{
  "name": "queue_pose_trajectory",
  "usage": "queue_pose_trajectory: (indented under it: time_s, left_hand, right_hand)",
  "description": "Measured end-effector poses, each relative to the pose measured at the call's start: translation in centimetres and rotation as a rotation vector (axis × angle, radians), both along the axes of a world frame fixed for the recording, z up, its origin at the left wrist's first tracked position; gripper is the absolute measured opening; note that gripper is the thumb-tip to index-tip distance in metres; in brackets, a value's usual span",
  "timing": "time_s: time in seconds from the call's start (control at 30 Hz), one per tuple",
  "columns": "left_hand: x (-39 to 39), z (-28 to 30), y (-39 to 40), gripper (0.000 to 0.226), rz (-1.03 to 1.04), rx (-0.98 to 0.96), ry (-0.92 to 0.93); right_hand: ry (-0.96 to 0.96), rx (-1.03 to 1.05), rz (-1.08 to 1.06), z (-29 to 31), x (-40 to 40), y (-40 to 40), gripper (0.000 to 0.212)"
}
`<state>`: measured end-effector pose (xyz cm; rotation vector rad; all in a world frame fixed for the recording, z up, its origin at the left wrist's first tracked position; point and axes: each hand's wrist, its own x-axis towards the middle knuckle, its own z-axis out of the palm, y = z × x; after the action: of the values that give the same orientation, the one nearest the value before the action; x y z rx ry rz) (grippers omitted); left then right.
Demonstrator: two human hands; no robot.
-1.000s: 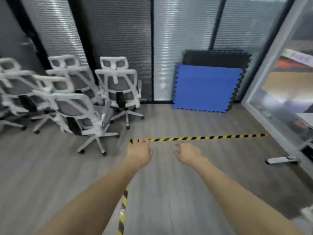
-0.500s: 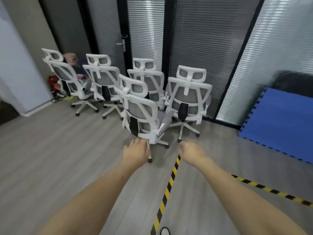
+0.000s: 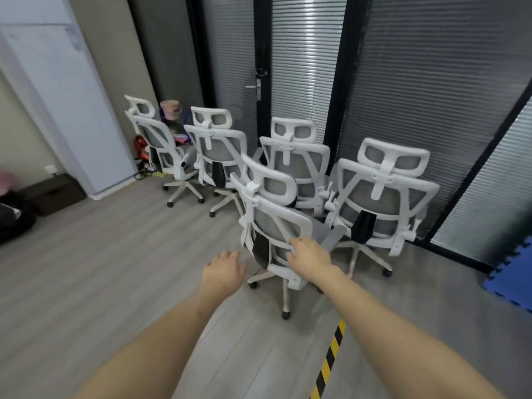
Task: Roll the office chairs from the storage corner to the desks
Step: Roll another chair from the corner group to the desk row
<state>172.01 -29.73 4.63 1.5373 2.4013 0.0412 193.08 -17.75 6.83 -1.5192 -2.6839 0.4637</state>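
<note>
Grey plank floor point(image 3: 86, 283), blind-covered glass walls point(image 3: 417, 82), white cabinet point(image 3: 66, 105), striped floor tape point(image 3: 331, 358)

The nearest office chair point(image 3: 273, 226) has a smooth white plastic frame with grey mesh cloth stretched across back and headrest (its neighbours look alike). The floor point(image 3: 100, 269) appears to be matt grey wood-grain laminate. The blue mat point(image 3: 512, 277) seems foam.

Just two bare forearms coming in from the bottom edge — no sleeves, no watch, no gloves, no rings that show. The left hand point(image 3: 223, 270) and right hand point(image 3: 309, 259) are both bare too, seen from the back — knuckles and short fingers visible, nothing worn anywhere in view.
</note>
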Motion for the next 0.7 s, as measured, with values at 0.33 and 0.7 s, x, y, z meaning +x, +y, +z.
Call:
queue_pose_trajectory:
  time_s: [0.33, 0.7]
  left_hand:
    - [-17.3, -2.8, 20.4, 0.056, -0.261, -0.052, 0.038]
    - [-31.4, -2.9, 38.0, 0.084, -0.716, -0.226, 0.099]
  right_hand:
    - [0.033, 0.047, -0.176, -4.7, -14.9, 13.7, 0.055]
    - [-0.053, -0.143, -0.614, -8.3, -28.0, 18.3, 0.081]
